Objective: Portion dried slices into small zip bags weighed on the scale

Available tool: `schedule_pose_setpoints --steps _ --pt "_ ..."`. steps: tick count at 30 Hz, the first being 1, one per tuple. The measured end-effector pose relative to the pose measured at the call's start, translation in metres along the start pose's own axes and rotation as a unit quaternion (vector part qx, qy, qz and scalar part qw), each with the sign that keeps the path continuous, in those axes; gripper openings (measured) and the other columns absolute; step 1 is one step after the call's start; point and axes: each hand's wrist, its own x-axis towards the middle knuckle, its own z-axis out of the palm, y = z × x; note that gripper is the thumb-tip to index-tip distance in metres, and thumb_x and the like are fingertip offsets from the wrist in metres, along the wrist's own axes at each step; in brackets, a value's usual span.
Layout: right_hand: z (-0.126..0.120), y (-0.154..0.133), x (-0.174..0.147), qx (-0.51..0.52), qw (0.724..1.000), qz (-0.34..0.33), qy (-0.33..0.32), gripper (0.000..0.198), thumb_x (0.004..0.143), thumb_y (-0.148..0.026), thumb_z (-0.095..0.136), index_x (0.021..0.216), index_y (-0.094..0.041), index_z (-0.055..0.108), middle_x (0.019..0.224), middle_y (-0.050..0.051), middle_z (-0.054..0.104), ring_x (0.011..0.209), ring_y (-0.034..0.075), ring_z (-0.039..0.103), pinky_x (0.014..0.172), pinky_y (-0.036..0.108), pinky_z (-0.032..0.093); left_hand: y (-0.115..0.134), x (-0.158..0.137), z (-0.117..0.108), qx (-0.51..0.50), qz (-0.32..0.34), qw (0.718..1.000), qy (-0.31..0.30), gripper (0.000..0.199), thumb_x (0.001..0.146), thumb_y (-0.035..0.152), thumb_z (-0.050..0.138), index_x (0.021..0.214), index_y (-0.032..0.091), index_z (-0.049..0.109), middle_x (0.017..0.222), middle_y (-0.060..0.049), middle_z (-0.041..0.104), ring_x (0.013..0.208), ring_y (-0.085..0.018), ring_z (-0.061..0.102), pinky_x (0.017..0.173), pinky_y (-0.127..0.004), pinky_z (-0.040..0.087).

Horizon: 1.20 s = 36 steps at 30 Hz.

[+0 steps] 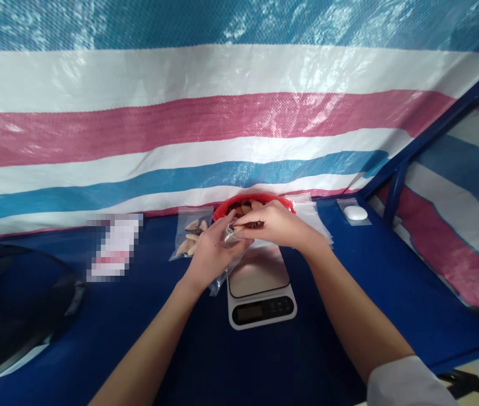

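Note:
My left hand (212, 248) is closed around a small clear plastic bag (221, 282), which hangs past the left edge of a white digital scale (258, 273). At the bag's mouth, the fingers of my right hand (271, 223) are pinched together on a brown-and-cream, nut-like piece (239, 228), partly hidden by the fingers. Just behind both hands is a red container (288, 201) holding brown pieces (245, 207) of the same sort. Left of my left hand lies a clear bag (178, 239) with several tan pieces inside.
Flat clear bags (313, 220) lie right of the red container. Farther right, a white rounded object (355, 213) sits on a small clear packet. A blurred paper slip (115, 248) and a large black round object (15, 304) are on the left. Striped sheeting (205, 118) hangs behind the blue table (375, 270).

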Motion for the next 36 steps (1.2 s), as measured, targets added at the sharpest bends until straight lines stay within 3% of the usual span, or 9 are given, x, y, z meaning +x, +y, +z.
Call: schedule_pose_setpoints --steps 6,16,22,27,36 --pt "-0.001 0.007 -0.001 0.081 0.997 -0.002 0.004 0.02 0.087 -0.027 0.075 0.106 -0.028 0.081 0.098 0.001 0.078 0.086 0.017 0.069 0.08 0.027 0.053 -0.002 0.001 -0.001 -0.011 -0.001 1.0 0.0 0.074 0.076 0.051 0.08 0.139 0.018 0.061 0.131 -0.016 0.07 0.12 -0.034 0.067 0.106 -0.052 0.052" --pt "-0.002 0.009 -0.002 0.105 0.994 0.001 0.007 0.017 0.087 -0.026 0.076 0.102 -0.024 0.082 0.093 0.002 0.078 0.076 0.014 0.068 0.075 0.026 0.053 -0.006 0.001 -0.001 -0.03 0.004 1.0 0.006 0.07 0.075 0.048 0.082 0.137 0.021 0.063 0.132 -0.013 0.07 0.121 -0.033 0.067 0.105 -0.05 0.054" --pt "-0.006 0.01 -0.006 0.16 0.987 0.014 0.004 0.025 0.087 -0.024 0.075 0.112 -0.026 0.079 0.105 0.001 0.08 0.089 0.018 0.074 0.082 0.029 0.058 -0.005 0.002 -0.003 -0.037 0.009 0.999 0.018 0.07 0.075 0.044 0.083 0.139 0.022 0.062 0.133 -0.012 0.07 0.122 -0.032 0.067 0.108 -0.051 0.052" --pt "-0.008 0.014 -0.009 0.216 0.976 0.027 0.016 0.028 0.086 -0.033 0.077 0.113 -0.026 0.079 0.108 0.003 0.08 0.098 0.021 0.076 0.088 0.035 0.061 -0.004 0.003 -0.005 -0.054 0.021 0.998 0.02 0.065 0.078 0.041 0.082 0.138 0.024 0.062 0.13 -0.01 0.071 0.119 -0.029 0.068 0.108 -0.049 0.052" --pt "-0.011 0.027 -0.01 0.14 0.987 0.061 0.044 0.021 0.089 -0.029 0.071 0.108 -0.027 0.08 0.104 0.003 0.08 0.089 0.02 0.076 0.081 0.033 0.06 -0.002 0.004 -0.013 -0.08 0.024 0.996 0.041 0.064 0.08 0.042 0.079 0.138 0.022 0.061 0.127 -0.011 0.072 0.114 -0.027 0.07 0.109 -0.05 0.051"
